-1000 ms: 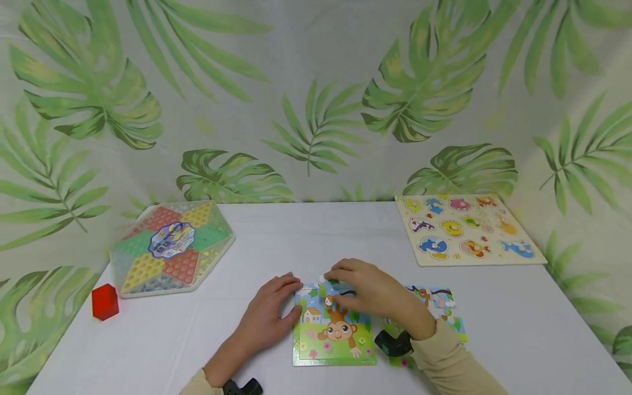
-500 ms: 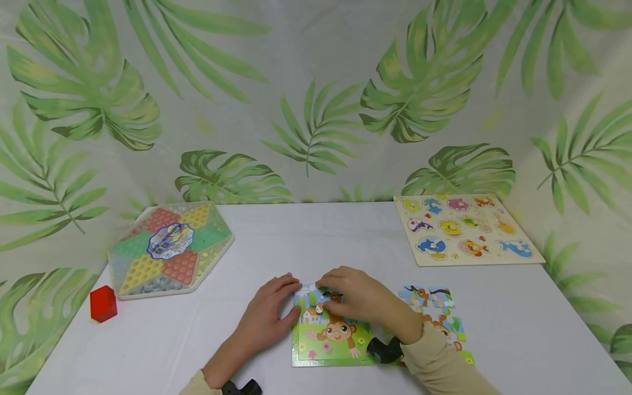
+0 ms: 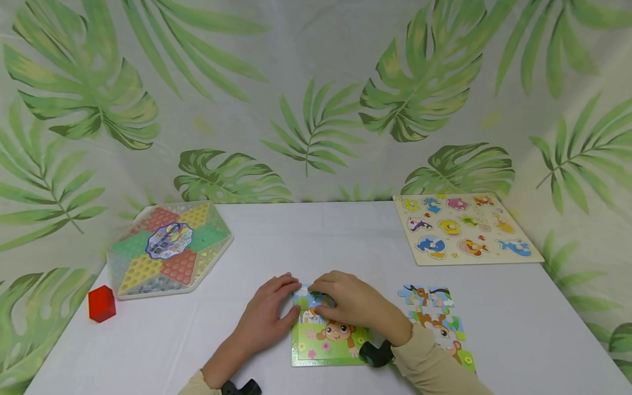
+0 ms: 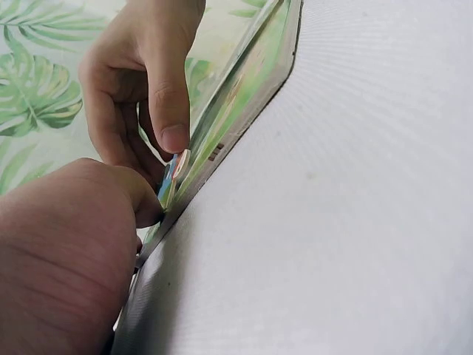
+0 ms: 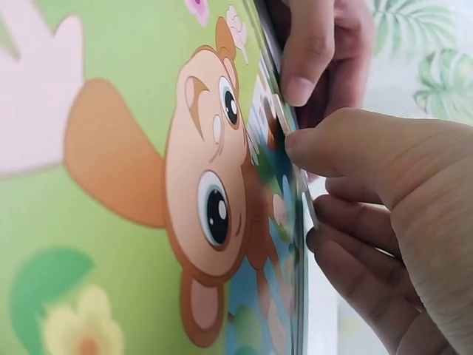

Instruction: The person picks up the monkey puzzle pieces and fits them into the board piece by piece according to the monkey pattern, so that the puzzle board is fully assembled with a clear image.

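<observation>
A square jigsaw board (image 3: 332, 354) with a cartoon monkey, a house and flowers lies flat near the table's front. My left hand (image 3: 269, 308) rests at its left edge, thumb against the side and fingers at the upper left corner. Over the board's upper left part, my right hand (image 3: 353, 300) pinches a jigsaw piece (image 4: 179, 166) between thumb and fingers. In the left wrist view the piece stands tilted, close over the board's surface. The right wrist view shows the right thumb (image 5: 304, 144) on the piece, with the left thumb (image 5: 299, 89) close by.
Joined jigsaw pieces (image 3: 439, 323) with part of a monkey picture lie to the right, partly under the right sleeve. A hexagonal Chinese checkers box (image 3: 170, 249) and a red block (image 3: 102, 304) are at left. A wooden sea-animal puzzle board (image 3: 469, 230) lies at back right.
My right hand has moved left and slightly nearer with the jigsaw piece, toward the board's upper left. More of the joined pieces at right shows. The left hand stays put.
</observation>
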